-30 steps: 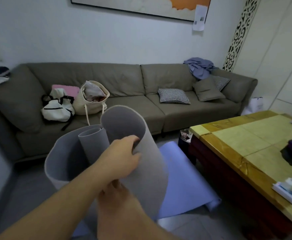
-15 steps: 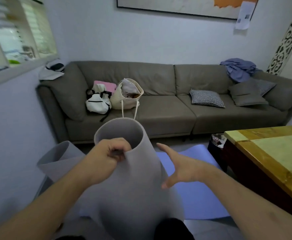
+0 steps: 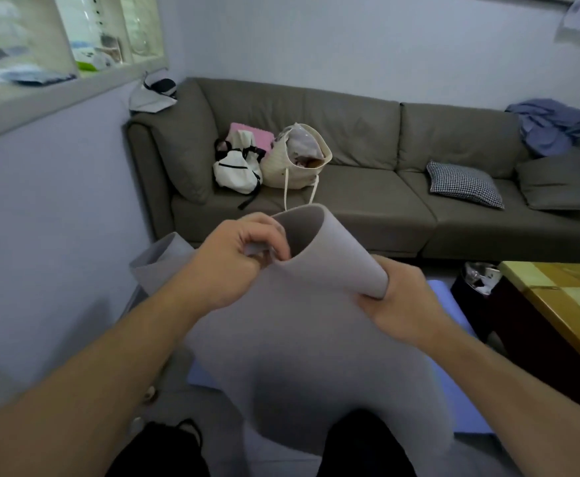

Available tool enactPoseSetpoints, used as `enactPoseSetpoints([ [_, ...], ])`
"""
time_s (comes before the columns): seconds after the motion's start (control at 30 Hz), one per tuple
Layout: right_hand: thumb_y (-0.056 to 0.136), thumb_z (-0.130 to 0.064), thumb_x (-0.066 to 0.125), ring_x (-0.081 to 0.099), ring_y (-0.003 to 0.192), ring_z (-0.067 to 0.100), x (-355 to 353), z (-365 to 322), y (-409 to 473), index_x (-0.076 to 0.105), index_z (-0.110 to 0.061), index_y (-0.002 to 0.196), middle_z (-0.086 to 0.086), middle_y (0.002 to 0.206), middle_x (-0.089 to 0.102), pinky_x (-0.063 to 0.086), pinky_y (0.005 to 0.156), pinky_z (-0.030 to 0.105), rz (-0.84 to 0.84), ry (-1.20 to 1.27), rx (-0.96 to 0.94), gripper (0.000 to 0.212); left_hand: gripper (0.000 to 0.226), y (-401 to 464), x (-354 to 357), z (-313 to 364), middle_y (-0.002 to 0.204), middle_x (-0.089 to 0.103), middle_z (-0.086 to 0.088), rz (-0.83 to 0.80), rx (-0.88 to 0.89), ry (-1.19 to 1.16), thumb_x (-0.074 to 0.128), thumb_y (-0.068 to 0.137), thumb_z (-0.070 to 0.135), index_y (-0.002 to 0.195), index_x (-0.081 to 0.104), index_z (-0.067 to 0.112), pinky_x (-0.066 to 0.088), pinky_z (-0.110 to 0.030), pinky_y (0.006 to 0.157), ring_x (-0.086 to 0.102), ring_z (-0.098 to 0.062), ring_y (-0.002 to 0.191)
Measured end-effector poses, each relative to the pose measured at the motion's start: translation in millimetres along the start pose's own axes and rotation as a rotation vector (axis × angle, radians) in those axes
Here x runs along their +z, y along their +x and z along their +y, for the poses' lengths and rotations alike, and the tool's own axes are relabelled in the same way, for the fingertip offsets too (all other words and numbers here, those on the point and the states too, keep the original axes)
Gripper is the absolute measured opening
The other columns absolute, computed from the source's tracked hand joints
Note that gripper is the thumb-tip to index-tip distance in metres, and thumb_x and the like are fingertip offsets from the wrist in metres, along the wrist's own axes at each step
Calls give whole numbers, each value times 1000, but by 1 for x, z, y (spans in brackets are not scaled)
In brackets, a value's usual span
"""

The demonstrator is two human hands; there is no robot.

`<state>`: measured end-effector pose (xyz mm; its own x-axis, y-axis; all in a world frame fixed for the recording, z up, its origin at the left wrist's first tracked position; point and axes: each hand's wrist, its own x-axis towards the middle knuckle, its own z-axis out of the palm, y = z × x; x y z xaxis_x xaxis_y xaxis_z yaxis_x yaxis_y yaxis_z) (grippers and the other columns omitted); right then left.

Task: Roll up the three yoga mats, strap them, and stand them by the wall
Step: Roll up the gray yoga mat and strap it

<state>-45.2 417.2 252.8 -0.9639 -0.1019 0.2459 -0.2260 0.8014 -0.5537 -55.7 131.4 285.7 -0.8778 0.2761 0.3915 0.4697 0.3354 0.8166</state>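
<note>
A grey yoga mat [image 3: 302, 346] stands loosely curled in front of me, its top forming an open loop. My left hand [image 3: 233, 259] pinches the inner edge of the mat at the top of the loop. My right hand [image 3: 402, 304] grips the outer side of the curl from the right. A loose flap of the same mat sticks out to the left by the wall. A light blue yoga mat [image 3: 450, 339] lies flat on the floor behind the grey one, mostly hidden by it. No third mat or strap is in view.
A grey-brown sofa [image 3: 367, 187] runs along the back wall with a white backpack [image 3: 235, 170], a cream tote bag [image 3: 295, 160], cushions and blue clothes. A wooden table [image 3: 564, 304] stands at right, a small bin [image 3: 478, 280] beside it. The left wall [image 3: 47, 235] is close.
My right hand moved in from open air and now grips the right side of the grey curl. The view turned left and down; my left hand still pinches the mat's top edge.
</note>
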Motion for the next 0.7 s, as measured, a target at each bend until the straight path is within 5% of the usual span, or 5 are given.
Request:
enactPoseSetpoints([
  [0.2, 67, -18, 68, 65, 73, 39, -65, -59, 7, 67, -23, 97, 2, 81, 67, 48, 54, 38, 492, -492, -345, 30, 42, 0, -4, 10, 105, 76, 5, 64, 104, 23, 65, 83, -24, 88, 78, 16, 52, -27, 90, 70, -13, 99],
  [0.3, 58, -6, 69, 58, 86, 36, -75, -94, -16, 67, -16, 104, 6, 94, 63, 46, 59, 42, 555, -636, -432, 47, 62, -18, -8, 32, 95, 74, 33, 36, 10, 11, 63, 91, -18, 90, 80, 42, 51, -10, 83, 68, 12, 98],
  [0.47, 44, 0, 78, 49, 89, 37, -1, -102, -95, 56, -6, 130, 17, 104, 53, 47, 73, 46, 255, -688, -424, 89, 37, -72, -56, 29, 105, 79, -13, 38, -506, -720, 46, 102, 16, 123, 71, -2, 54, -32, 81, 70, -29, 98],
  [0.57, 51, -6, 83, 52, 85, 33, 62, -94, -134, 58, -4, 131, 16, 101, 55, 50, 71, 43, 18, -663, -416, 84, 83, -114, -53, 16, 121, 74, -20, -20, -683, -754, 83, 70, 63, 127, 72, 3, 52, -47, 93, 72, -34, 103],
  [0.7, 67, -28, 86, 47, 113, 34, 96, -87, -180, 35, -10, 150, 16, 129, 45, 48, 100, 44, -325, -488, -414, 99, 58, -165, -14, 13, 122, 75, -12, 171, -608, -289, 78, 81, -10, 127, 67, 24, 58, -48, 94, 75, -26, 105],
])
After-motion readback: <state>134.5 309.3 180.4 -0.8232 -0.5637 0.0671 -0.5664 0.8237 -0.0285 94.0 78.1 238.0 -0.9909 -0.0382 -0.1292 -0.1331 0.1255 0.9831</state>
